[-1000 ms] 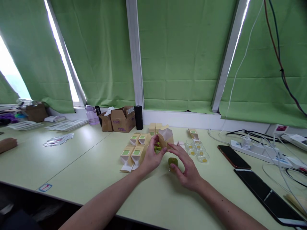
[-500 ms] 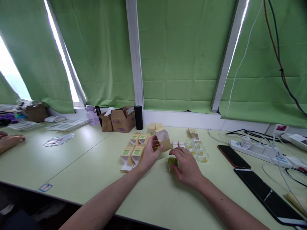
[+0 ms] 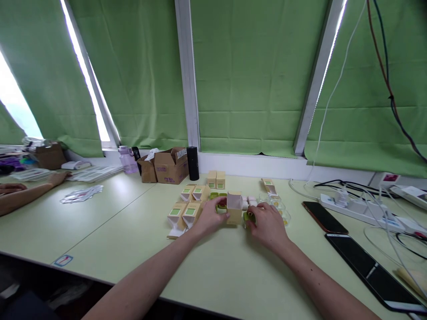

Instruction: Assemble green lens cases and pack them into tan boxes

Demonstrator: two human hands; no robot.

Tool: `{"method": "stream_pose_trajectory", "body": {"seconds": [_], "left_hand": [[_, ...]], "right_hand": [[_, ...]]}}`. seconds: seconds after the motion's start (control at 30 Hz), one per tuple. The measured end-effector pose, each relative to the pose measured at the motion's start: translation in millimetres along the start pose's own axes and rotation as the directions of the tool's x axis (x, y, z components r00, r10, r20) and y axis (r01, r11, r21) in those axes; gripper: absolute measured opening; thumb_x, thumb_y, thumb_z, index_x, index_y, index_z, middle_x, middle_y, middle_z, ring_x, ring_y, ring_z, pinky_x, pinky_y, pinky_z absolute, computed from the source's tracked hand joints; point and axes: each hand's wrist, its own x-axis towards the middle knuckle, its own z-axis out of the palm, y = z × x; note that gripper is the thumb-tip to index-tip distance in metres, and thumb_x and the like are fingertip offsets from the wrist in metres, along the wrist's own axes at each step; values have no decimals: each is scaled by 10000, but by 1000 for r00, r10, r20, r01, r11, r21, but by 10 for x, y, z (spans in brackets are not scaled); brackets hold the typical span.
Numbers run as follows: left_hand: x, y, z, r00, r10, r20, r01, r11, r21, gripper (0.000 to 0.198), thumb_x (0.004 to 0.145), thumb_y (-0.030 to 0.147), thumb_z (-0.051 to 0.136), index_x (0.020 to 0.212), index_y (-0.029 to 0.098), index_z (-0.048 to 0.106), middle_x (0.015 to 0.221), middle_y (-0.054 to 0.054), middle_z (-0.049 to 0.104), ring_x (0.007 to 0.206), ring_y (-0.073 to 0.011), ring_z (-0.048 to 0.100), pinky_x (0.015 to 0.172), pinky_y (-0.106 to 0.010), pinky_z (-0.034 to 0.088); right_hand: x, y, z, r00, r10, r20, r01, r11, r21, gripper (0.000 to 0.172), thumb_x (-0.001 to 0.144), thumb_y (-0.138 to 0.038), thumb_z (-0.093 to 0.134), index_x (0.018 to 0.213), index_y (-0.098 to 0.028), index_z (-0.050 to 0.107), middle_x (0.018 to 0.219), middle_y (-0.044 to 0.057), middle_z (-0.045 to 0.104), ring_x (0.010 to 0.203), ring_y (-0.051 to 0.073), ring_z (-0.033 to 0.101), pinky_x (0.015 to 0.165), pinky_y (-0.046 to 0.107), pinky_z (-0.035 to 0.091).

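Observation:
My left hand [image 3: 212, 216] has its fingers closed on the left side of a small tan cardboard box [image 3: 234, 217], which is upright with its white-lined top flap raised. Just right of that box, my right hand [image 3: 267, 222] pinches a small green, glossy-looking piece [image 3: 248, 217], partly covered by the fingers. More green pieces [image 3: 214, 195] lie behind my left hand. Several similar boxes with green labels [image 3: 189, 212] sit to its left, their tops open. Beyond the held box are small pinkish-white pieces [image 3: 251, 202] and clear plastic cups with yellow centres [image 3: 283, 214].
Two closed tan boxes [image 3: 216, 179] stand farther back, and another open one [image 3: 268, 186] is at right. Phones [image 3: 325, 218], a power strip [image 3: 358, 209] and cables lie on the right. Cartons [image 3: 171, 166] and a co-worker's arms [image 3: 30, 194] are at left.
My left hand has brought the tilted box down upright and slightly right. My right hand has moved the green piece a little right. At far left, a co-worker's hand now reaches toward the white sheets.

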Motion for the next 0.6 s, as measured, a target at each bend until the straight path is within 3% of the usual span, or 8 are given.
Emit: {"method": "stream_pose_trajectory", "body": {"seconds": [0.17,0.27,0.4,0.5,0.6], "left_hand": [[-21,-88,29,994,49,93,-61,989,138,484,633,149,795,1110,229,777,1093,-104,778,1082,-353,686,1016,-515,513],[-39,-72,37,994,3,106,-29,970,242,526,622,171,807,1142,229,748,1101,-109,756,1131,-377,655,1062,-556,464],[-66,24,13,995,-5,96,-14,981,191,639,663,186,803,1274,228,618,1228,-125,696,1231,-357,602,1093,-549,433],[-82,119,-26,994,93,60,-96,994,56,451,793,231,739,1217,248,586,1260,-109,675,1231,-303,598,1066,-493,460],[-89,198,-55,985,170,25,-170,985,-23,198,852,239,697,1042,227,645,1217,-99,693,1202,-279,622,1049,-453,480]], "right_hand": [[14,7,-9,999,31,13,-31,1000,-3,95,800,-193,711,887,-223,734,892,103,752,1017,323,671,846,412,439],[22,16,-2,998,54,22,-54,999,-5,89,808,-203,706,885,-227,743,897,100,750,989,311,678,838,404,434],[24,14,0,998,64,28,-63,998,-15,128,801,-195,712,919,-229,750,911,100,751,972,299,679,824,388,430],[19,-14,-24,997,67,35,-66,998,-22,169,805,-183,703,960,-226,751,948,105,757,976,290,676,823,377,427],[17,-41,-51,995,75,63,-74,997,-31,223,808,-181,691,1020,-218,748,981,108,761,1007,286,670,842,369,424]]}}
